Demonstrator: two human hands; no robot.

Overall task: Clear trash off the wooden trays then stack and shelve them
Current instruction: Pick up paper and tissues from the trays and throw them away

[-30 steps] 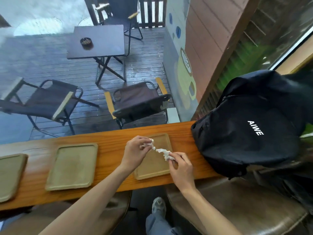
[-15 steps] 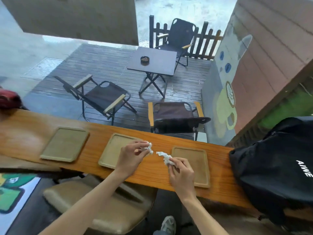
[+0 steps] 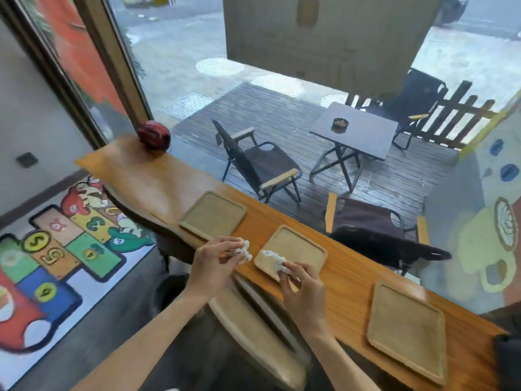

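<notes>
Both hands pinch crumpled tissue: left hand [image 3: 214, 261] beside the middle wooden tray [image 3: 301, 248], right hand [image 3: 303, 289] over its near-left corner.

My two bare arms

My left hand [image 3: 212, 262] and right hand [image 3: 303, 296] wore no gloves, rings or watch; both forearms were uncovered, with no sleeves in view.
</notes>
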